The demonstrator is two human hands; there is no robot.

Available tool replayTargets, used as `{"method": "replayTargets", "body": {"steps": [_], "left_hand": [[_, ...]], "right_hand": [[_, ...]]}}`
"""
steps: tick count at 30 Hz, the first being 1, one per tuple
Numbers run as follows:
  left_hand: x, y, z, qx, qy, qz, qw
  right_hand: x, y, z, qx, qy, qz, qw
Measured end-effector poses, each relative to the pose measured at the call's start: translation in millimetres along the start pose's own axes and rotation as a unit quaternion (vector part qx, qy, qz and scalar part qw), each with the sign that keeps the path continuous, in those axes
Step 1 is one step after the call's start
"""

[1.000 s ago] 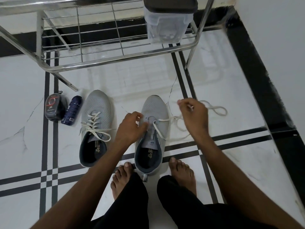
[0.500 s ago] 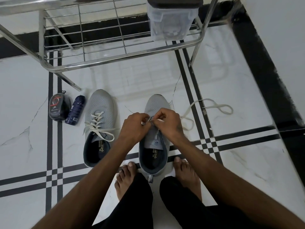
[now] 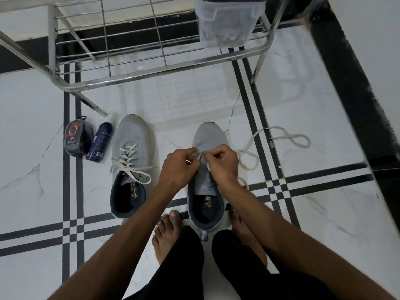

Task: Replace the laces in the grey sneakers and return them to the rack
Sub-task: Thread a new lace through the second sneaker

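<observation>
Two grey sneakers stand on the white floor, toes pointing away from me. The left sneaker (image 3: pixel 129 152) is fully laced with a cream lace. The right sneaker (image 3: pixel 206 139) lies under both hands. My left hand (image 3: pixel 177 167) pinches the lace at the lowest eyelets. My right hand (image 3: pixel 223 162) pinches the same cream lace (image 3: pixel 281 136) beside it, and the rest of that lace trails in loops on the floor to the right. The eyelets are hidden by my fingers.
A steel wire shoe rack (image 3: pixel 151 68) stands just beyond the sneakers, with a clear plastic box (image 3: pixel 227 24) on its shelf. A shoe polish pack (image 3: pixel 75 137) and a dark blue spray can (image 3: pixel 99 141) lie left of the sneakers. My bare feet flank the right sneaker's heel.
My right hand has come back from the right, where it pulled the lace out, and now meets my left hand over the right sneaker's lower eyelets. The loose lace settled on the floor.
</observation>
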State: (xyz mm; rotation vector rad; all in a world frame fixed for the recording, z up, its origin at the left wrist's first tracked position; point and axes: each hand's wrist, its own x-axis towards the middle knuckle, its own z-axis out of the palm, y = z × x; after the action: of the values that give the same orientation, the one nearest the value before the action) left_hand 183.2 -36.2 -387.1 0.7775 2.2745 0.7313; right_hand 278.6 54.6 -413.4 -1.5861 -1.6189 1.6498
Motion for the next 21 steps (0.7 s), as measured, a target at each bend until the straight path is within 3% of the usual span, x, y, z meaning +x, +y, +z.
{"method": "replayTargets", "body": {"steps": [4,9,15,21], "left_hand": [[-1.4,-1.0,1.7,-0.019,0.010,-0.019,1.000],[-4.6,-4.3,5.7,-0.041,0.015,-0.032,0.999],[-4.3,-6.3,8.3,-0.058,0.028,-0.031,0.997],[-4.6,-5.1,11.6,-0.038,0.032,-0.015,0.999]], "right_hand": [[3.4,-1.8,-0.2,0.063,0.021,0.077,0.995],[-0.9,0.3,-2.3,0.057,0.014,0.063,0.996],[-9.6,6.5,-8.8,0.009,-0.007,-0.042,0.999],[-14.5,10.1,-13.4,-0.181,-0.062,-0.166,0.967]]}}
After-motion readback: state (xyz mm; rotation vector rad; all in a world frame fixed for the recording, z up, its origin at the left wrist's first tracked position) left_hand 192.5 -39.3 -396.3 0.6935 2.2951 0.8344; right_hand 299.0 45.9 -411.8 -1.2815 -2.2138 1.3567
